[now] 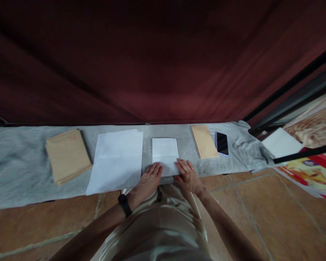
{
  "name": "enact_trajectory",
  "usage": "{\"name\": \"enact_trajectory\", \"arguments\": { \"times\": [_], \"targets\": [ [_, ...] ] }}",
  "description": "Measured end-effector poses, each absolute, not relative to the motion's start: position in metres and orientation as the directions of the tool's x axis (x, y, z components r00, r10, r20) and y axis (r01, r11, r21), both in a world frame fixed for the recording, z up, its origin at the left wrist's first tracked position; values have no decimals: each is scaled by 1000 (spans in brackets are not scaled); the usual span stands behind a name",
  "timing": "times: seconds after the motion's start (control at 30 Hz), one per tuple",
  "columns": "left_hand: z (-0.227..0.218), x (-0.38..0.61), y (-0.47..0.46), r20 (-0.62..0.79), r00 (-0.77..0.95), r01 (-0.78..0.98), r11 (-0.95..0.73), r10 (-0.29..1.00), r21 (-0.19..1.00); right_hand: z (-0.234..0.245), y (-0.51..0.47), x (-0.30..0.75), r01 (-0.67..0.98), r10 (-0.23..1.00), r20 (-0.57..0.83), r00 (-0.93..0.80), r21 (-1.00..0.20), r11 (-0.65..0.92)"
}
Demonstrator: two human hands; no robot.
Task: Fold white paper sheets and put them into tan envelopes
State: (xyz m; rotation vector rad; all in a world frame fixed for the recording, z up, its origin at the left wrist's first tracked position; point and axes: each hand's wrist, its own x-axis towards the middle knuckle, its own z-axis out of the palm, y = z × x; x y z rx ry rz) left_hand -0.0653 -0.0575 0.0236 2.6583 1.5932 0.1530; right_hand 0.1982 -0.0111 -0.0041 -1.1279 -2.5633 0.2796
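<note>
A folded sheet of white paper (165, 148) lies on the grey cloth in front of me, with a crease across its middle. My left hand (151, 174) rests at its lower left corner, fingers stretched out and touching the edge. At the lower right corner, the fingers of my right hand (188, 175) lie flat, spread a little, on the paper's edge. Both thumbs are close to the near edge. To the left is a stack of larger white sheets (116, 156), and to the right a tan envelope (204, 141).
A pile of brown envelopes (69, 154) sits far left on the grey cloth (13, 159). Beside the tan envelope is a phone (222, 143). A dark red curtain (163, 72) hangs behind. On the right are a dark metal frame (293, 105) and a colourful printed package (312, 174).
</note>
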Motion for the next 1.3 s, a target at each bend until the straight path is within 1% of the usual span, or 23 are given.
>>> {"name": "enact_trajectory", "arguments": {
  "times": [0.1, 0.33, 0.43, 0.53, 0.63, 0.73, 0.8, 0.87, 0.97, 1.07, 1.17, 1.3],
  "targets": [
    [24, -67, -55, 63, 456, 879, -460, 888, 127, -3, -8, 201, 665, 746, 221, -628, -345, 663],
    [27, -77, -58, 141, 421, 853, -444, 896, 276, -2, 0, 211, 584, 720, 233, -654, -450, 676],
    [26, -80, -62, 147, 416, 850, -441, 898, 290, -2, 0, 212, 579, 715, 212, -666, -458, 675],
    [27, -79, -65, 139, 408, 851, -431, 902, 301, -1, -3, 210, 583, 705, 183, -686, -442, 682],
    [31, -78, -65, 155, 360, 848, -392, 920, 356, 1, -5, 210, 581, 699, 182, -691, -437, 687],
    [36, -79, -62, 179, 310, 833, -358, 934, 422, 1, -3, 211, 562, 703, 205, -681, -468, 682],
    [38, -80, -62, 185, 322, 813, -371, 928, 449, -1, 0, 212, 555, 716, 231, -659, -493, 670],
    [38, -82, -63, 176, 372, 792, -411, 911, 451, -4, 3, 213, 546, 723, 254, -642, -511, 664],
    [32, -87, -65, 146, 444, 783, -461, 884, 418, -9, 4, 214, 514, 716, 277, -641, -539, 668],
    [23, -97, -61, 136, 426, 807, -443, 894, 391, -11, 3, 214, 475, 708, 292, -643, -572, 668],
    [16, -106, -49, 150, 389, 816, -416, 909, 402, -10, 2, 215, 462, 716, 289, -636, -600, 653],
    [14, -109, -34, 140, 421, 796, -439, 896, 418, -7, 5, 212, 459, 727, 322, -607, -605, 651]
  ]
}}
